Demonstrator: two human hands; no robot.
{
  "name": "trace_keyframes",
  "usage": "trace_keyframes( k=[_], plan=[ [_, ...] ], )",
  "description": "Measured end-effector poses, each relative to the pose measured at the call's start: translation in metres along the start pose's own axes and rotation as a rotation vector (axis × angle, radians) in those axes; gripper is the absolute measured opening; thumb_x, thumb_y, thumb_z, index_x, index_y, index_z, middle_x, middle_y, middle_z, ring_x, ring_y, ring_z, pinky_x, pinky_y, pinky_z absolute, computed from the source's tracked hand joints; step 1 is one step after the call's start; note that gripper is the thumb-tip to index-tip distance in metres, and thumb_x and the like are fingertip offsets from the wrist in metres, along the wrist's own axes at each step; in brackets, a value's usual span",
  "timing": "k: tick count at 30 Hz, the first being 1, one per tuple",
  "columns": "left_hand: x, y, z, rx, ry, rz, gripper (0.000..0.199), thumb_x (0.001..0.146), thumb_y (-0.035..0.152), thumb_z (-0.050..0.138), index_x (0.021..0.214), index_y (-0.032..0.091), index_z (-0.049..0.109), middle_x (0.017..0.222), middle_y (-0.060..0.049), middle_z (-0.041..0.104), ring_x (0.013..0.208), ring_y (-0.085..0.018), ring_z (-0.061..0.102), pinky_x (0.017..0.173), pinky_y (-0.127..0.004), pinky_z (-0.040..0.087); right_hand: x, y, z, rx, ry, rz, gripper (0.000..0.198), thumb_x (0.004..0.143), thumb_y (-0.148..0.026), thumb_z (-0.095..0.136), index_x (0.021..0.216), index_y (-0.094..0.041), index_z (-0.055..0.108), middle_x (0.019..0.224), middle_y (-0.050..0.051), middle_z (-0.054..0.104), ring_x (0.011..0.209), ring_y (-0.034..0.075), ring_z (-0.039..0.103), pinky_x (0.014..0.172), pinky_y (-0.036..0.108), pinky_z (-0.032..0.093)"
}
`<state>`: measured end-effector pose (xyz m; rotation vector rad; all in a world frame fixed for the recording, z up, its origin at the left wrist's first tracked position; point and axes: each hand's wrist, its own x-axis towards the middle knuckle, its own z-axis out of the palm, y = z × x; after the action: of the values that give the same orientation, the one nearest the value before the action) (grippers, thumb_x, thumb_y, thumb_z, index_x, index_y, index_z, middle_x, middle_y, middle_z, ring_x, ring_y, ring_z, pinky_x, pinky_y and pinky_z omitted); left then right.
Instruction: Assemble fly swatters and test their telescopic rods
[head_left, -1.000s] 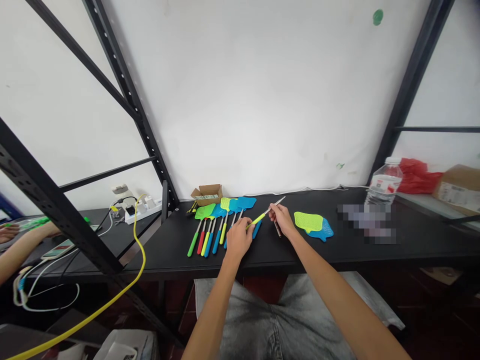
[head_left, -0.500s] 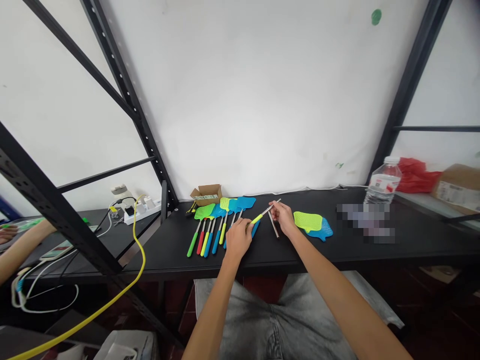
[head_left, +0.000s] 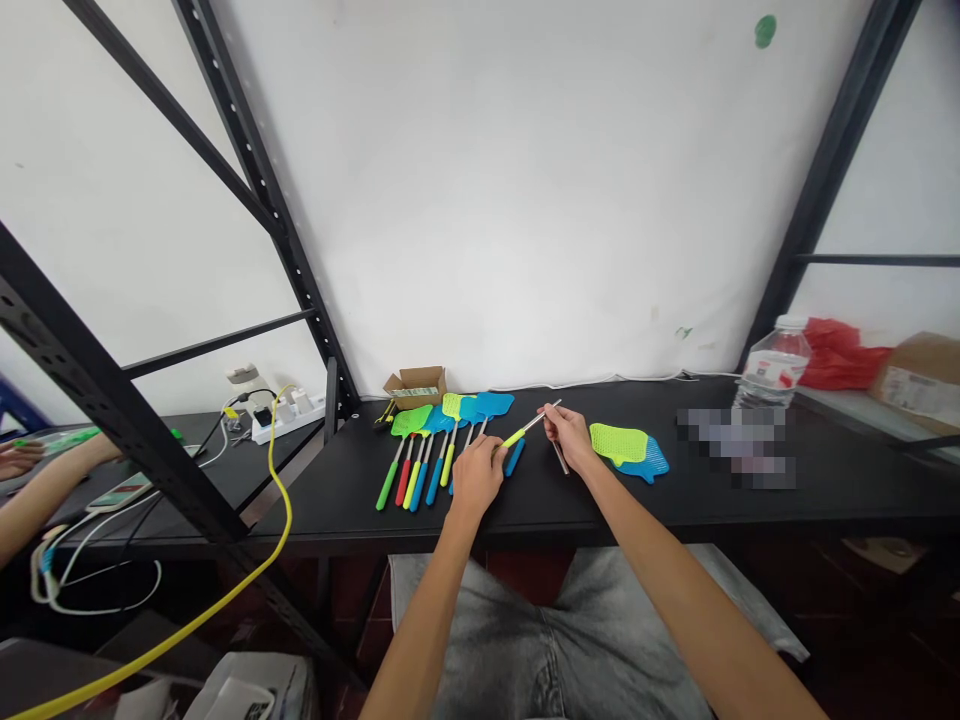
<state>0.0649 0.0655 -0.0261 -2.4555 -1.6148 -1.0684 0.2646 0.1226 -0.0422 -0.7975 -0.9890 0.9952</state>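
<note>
My left hand [head_left: 478, 472] is closed around a yellow-green fly swatter handle [head_left: 513, 438]. A thin metal rod [head_left: 534, 421] runs out of that handle, up and to the right. My right hand [head_left: 571, 438] pinches the rod near its far end. Below the right fingers a second metal rod [head_left: 562, 461] slants down; I cannot tell whether the hand touches it. A loose blue handle [head_left: 514, 458] lies between my hands. To the left, several fly swatters [head_left: 431, 455] lie in a row, with green, red, yellow and blue handles. A yellow swatter head [head_left: 619, 442] overlaps a blue one [head_left: 652, 462] at the right.
Behind the swatters stands a small open cardboard box [head_left: 417, 388]. A water bottle [head_left: 774, 362] and a blurred patch are on the black table [head_left: 360, 525] at right. Another person's forearm [head_left: 56, 490], a power strip [head_left: 289, 418] and a yellow cable [head_left: 281, 500] are at left.
The second metal rod has shifted slightly right, and more of it is behind my right hand. The blue handle shows more clearly. Both hands keep nearly the same place.
</note>
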Motion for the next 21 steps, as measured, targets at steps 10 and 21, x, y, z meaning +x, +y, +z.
trace_keyframes(
  k=[10, 21],
  plan=[
    [-0.001, 0.004, -0.002, 0.005, 0.003, 0.000, 0.026, 0.096, 0.039, 0.044, 0.106, 0.024, 0.063, 0.103, -0.004, 0.069, 0.090, -0.018, 0.064, 0.071, -0.025, 0.040, -0.006, -0.007, 0.004, -0.111, -0.189, -0.009, 0.041, 0.075, -0.057, 0.067, 0.088, -0.018, 0.073, 0.060, 0.000, 0.059, 0.051, 0.010, 0.048, 0.046, 0.021, 0.035],
    [0.000, 0.006, -0.006, 0.048, 0.016, -0.070, 0.036, 0.101, 0.041, 0.027, 0.103, 0.022, 0.058, 0.083, -0.004, 0.069, 0.077, -0.020, 0.065, 0.061, -0.025, 0.035, -0.013, -0.010, 0.004, -0.782, 0.260, -0.183, 0.041, 0.086, -0.049, 0.046, 0.069, -0.020, 0.069, 0.062, 0.005, 0.065, 0.061, 0.019, 0.061, 0.058, 0.027, 0.041]
  ],
)
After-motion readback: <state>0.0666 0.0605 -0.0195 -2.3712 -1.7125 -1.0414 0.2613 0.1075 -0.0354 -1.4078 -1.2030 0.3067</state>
